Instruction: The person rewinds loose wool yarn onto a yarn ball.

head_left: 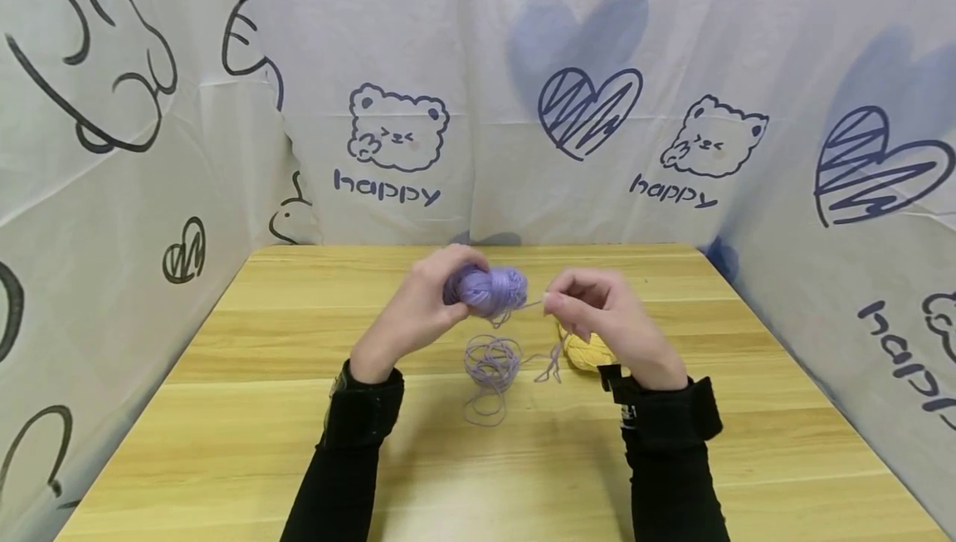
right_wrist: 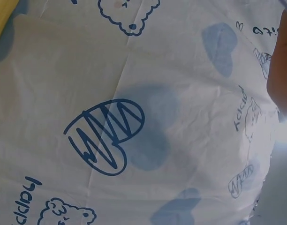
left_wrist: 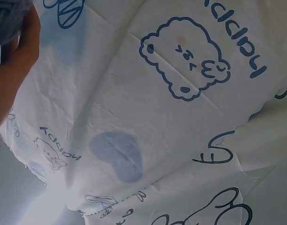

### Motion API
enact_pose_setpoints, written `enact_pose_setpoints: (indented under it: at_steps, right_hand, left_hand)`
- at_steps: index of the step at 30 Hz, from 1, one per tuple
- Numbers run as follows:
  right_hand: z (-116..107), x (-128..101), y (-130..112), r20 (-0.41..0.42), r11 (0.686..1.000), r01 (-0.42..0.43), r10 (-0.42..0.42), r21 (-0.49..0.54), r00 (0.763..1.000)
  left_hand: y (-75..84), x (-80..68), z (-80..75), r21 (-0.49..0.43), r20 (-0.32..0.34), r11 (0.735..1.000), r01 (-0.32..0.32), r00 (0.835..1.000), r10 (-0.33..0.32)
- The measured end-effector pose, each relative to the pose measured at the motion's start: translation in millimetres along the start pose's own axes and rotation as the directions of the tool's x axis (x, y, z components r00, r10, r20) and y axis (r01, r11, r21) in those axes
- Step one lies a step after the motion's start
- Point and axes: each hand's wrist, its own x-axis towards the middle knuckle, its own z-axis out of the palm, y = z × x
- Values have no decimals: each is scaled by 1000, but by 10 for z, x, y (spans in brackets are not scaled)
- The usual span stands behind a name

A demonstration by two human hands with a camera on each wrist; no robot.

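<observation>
My left hand (head_left: 418, 305) grips a ball of purple yarn (head_left: 493, 289) above the table, fingers over the top and thumb below. A strand runs from the ball to my right hand (head_left: 608, 310), which pinches it between thumb and fingertips. Below them on the table lies a loose coil of purple yarn (head_left: 493, 362), with a tangled length trailing right. Partly hidden behind my right hand is a ball of yellow yarn (head_left: 586, 351). In the left wrist view the dark edge of the purple ball (left_wrist: 10, 21) shows at the top left corner, by my fingers.
The wooden table (head_left: 246, 409) spreads under both arms. White cloth sheets (head_left: 493, 44) printed with hearts and bears hang behind it and along both sides. Black straps (head_left: 366, 409) circle both wrists.
</observation>
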Motion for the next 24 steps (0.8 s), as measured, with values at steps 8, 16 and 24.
enact_pose_setpoints:
  at_steps: [8,16,24]
  right_hand:
    - [-20,3,12,-111,988,89,-75,130,991]
    - [-43,145,211,-225,993,65,-42,96,974]
    - [-19,256,381,-220,994,-106,107,17,970]
  left_hand:
    - [27,-12,27,-2,151,999,-45,987,45]
    - [53,-27,-25,-149,256,987,-68,961,105]
    - [114,-57,-134,-401,230,913,-74,957,178]
